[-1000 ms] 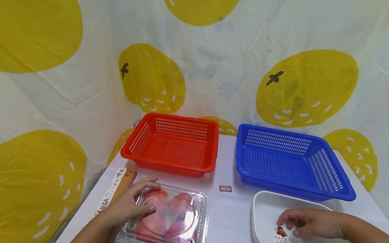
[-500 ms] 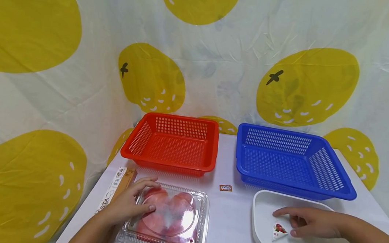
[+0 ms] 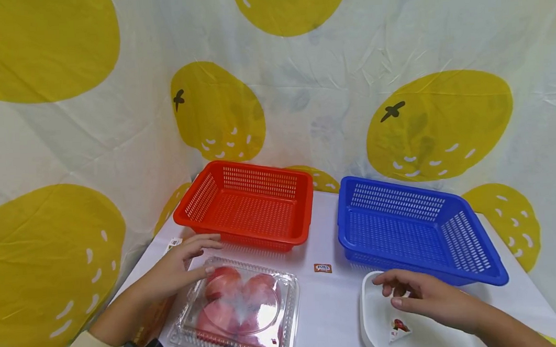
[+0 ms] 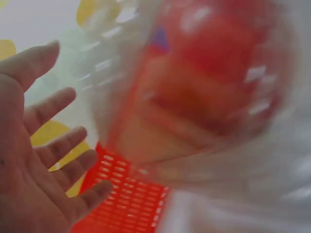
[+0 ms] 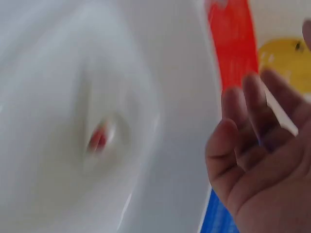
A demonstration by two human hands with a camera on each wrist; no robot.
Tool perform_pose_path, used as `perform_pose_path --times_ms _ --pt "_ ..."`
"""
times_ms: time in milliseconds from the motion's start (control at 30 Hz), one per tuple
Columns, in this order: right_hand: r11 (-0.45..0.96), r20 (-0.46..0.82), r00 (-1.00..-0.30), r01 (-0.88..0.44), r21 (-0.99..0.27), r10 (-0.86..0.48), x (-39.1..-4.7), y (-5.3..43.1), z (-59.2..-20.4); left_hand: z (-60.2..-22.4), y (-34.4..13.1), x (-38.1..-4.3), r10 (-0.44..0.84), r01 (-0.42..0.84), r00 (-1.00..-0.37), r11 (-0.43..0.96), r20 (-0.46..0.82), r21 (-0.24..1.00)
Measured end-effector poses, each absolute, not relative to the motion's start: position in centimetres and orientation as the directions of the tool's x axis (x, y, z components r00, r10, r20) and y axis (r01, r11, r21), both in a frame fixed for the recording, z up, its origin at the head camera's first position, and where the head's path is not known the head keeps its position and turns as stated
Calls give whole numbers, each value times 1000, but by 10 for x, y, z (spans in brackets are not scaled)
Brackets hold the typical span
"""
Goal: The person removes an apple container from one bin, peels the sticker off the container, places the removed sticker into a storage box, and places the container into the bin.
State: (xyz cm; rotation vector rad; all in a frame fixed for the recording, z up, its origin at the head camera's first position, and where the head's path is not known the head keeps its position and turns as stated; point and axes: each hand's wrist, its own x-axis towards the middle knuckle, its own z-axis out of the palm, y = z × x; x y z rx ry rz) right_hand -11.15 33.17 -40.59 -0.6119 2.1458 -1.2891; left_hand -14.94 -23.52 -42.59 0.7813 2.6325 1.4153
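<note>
In the head view a clear plastic clamshell box (image 3: 291, 298), lid closed, holds several round red fruits (image 3: 218, 317). My left hand (image 3: 181, 265) hovers at its far left corner with fingers spread and nothing in them. That hand (image 4: 43, 165) also shows empty in the left wrist view, beside the blurred box. My right hand (image 3: 430, 296) is over the far part of a white plastic tub (image 3: 369, 315), its fingers loosely bent and empty. Inside the tub lies a small white triangular packet (image 3: 399, 328) with a red picture; the right wrist view shows it blurred.
A red mesh basket (image 3: 256, 211) stands behind the box, and a blue mesh basket (image 3: 399, 235) behind the tub. A small orange-brown packet (image 3: 323, 268) lies on the white table (image 3: 327, 307) between them. A long carton (image 3: 151, 319) lies partly hidden under my left forearm.
My left hand has lifted off the box lid and drawn back to the far left. My right hand has risen away from the triangular packet, which now lies loose in the tub.
</note>
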Motion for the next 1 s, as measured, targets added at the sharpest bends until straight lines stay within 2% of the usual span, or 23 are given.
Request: perform_pose_path --times_ms 133,333,500,633,767,1000 --pt "408 -216 -789 -48 -912 -576 -104 299 -394 -414 -242 -161 394 440 -878 437 273 785" --pt "347 -202 -853 27 -937 -481 -90 244 -392 -403 -252 -179 226 377 -924 412 309 829" --pt "212 -144 -900 59 -975 -411 -78 199 -405 -402 -264 -195 93 274 -961 475 262 836" --pt "132 -150 -943 115 -985 -298 -70 166 -425 -409 -273 -207 29 176 -983 425 180 888" --pt "96 -178 -963 162 -982 -200 -66 141 -447 -419 -279 -217 -3 130 -990 403 143 906" --pt "15 -189 -946 192 -981 -263 -68 119 -470 -438 -283 -234 35 41 -999 248 34 968"
